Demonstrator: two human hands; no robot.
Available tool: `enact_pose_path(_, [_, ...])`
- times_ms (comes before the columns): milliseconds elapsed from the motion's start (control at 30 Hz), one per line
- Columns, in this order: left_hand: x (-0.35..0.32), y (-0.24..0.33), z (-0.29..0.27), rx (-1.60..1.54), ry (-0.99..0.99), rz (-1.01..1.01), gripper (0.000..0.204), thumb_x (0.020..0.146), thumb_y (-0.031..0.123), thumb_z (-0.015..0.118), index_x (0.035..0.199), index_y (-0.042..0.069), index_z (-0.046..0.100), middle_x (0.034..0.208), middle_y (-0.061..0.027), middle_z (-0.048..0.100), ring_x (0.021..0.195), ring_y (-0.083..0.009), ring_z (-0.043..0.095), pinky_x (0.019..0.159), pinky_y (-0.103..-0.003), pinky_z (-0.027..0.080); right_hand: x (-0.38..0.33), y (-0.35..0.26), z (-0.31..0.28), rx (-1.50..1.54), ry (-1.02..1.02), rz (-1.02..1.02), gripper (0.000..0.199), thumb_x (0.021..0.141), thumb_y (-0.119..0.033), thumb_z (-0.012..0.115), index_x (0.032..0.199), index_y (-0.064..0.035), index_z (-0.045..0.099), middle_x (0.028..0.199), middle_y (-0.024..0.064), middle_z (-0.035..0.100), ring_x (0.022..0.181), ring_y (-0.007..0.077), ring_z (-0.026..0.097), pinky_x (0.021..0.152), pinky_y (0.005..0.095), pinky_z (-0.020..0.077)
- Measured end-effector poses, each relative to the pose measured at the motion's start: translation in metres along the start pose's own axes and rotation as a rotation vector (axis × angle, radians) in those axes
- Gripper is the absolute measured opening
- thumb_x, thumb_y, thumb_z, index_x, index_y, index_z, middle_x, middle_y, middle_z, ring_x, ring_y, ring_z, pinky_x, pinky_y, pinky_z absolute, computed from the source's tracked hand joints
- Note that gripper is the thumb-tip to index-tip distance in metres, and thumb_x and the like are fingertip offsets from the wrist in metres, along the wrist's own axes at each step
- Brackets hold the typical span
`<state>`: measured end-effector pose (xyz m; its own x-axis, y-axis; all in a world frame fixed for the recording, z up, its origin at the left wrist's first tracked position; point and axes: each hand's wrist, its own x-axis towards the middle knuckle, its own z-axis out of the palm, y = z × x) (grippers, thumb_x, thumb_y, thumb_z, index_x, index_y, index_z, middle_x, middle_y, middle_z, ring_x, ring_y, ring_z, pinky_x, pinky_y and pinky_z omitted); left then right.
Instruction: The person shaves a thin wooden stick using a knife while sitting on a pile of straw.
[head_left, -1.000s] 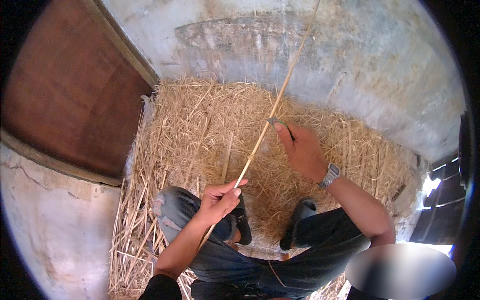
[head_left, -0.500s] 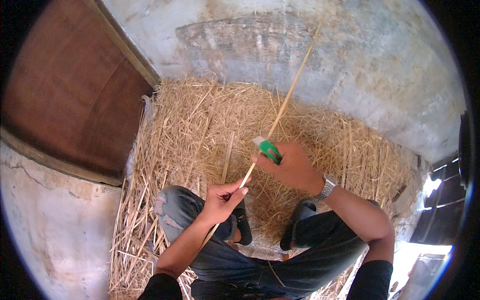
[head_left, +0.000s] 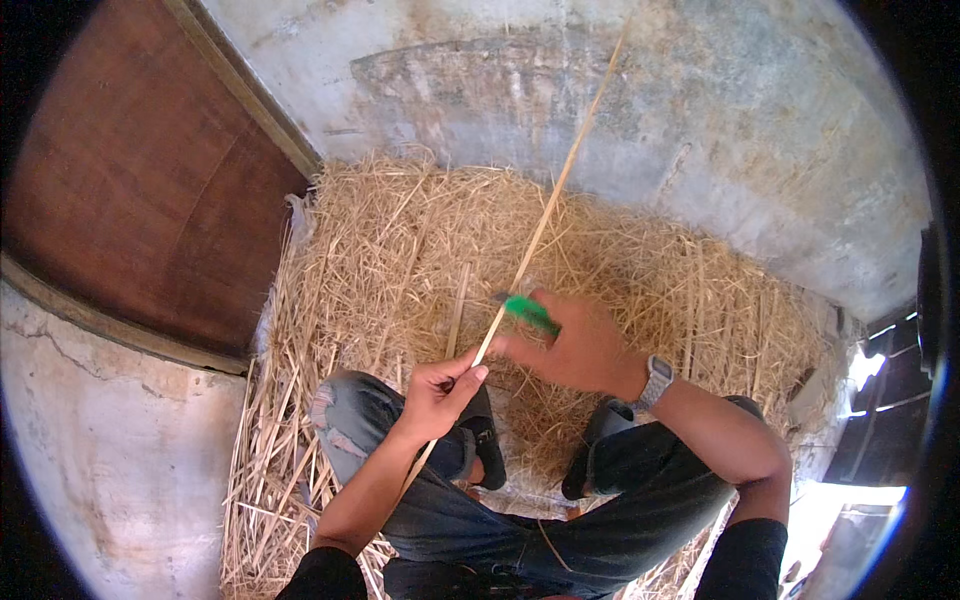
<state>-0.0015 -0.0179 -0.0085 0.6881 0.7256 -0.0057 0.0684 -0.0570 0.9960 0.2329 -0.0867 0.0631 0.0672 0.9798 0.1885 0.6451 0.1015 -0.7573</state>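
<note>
Biggest thing first: the straw pile (head_left: 640, 270) spreads out all around and beyond both my hands, heaped against the concrete wall (head_left: 700, 130), with a brown wooden door (head_left: 140, 180) off to the left of my left grip. I'm squatting in the middle of it, shoes planted just below my hands.

The long cane strip (head_left: 545, 215) is what I'm working on. It runs from under my left hand (head_left: 435, 392) up and away past my right hand (head_left: 580, 350) toward the wall. Looks light as anything, thin and springy, so I reckon it'll whip and bend if held only at one end, and probably split or give splinters along the edge. Best taken low, pinched close to where the tool meets it.

Left grip is closed, thumb and fingers pinching the strip. Right grip is wrapped around a small green-handled tool (head_left: 528, 312), pressed right up against the strip just above my left hand. Can't tell what kind of blade it has.
</note>
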Motion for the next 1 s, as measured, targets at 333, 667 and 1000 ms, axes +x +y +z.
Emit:
enact_pose_path(333, [-0.002, 0.011, 0.007, -0.074, 0.007, -0.116, 0.032, 0.099, 0.005, 0.065, 0.13, 0.002, 0.066, 0.07, 0.0084, 0.056, 0.06, 0.0016, 0.046, 0.053, -0.017, 0.036, -0.008, 0.012, 0.002, -0.116, -0.022, 0.009, 0.053, 0.102, -0.052, 0.049, 0.09, -0.0024, 0.064, 0.06, 0.0211, 0.06, 0.06, 0.0408, 0.064, 0.055, 0.0511, 0.0483])
enact_pose_path(667, [0.001, -0.001, -0.005, -0.138, 0.047, -0.073, 0.027, 0.098, 0.002, 0.065, 0.124, -0.004, 0.068, 0.079, 0.0096, 0.054, 0.071, 0.0011, 0.043, 0.059, -0.018, 0.034, -0.005, 0.013, 0.028, -0.53, -0.088, -0.143, 0.054, 0.094, -0.062, 0.056, 0.089, -0.0095, 0.067, 0.06, 0.0166, 0.063, 0.053, 0.0368, 0.065, 0.048, 0.0477, 0.0505])
enact_pose_path(1000, [-0.019, 0.008, 0.0, -0.039, -0.061, 0.11, 0.033, 0.096, -0.002, 0.064, 0.129, -0.004, 0.065, 0.082, 0.0096, 0.058, 0.07, 0.0013, 0.044, 0.059, -0.018, 0.035, 0.048, 0.127, -0.145, -0.465, 0.571, 0.465, 0.064, 0.101, -0.057, 0.05, 0.088, 0.0024, 0.071, 0.065, 0.024, 0.061, 0.061, 0.0367, 0.063, 0.06, 0.0472, 0.0484])
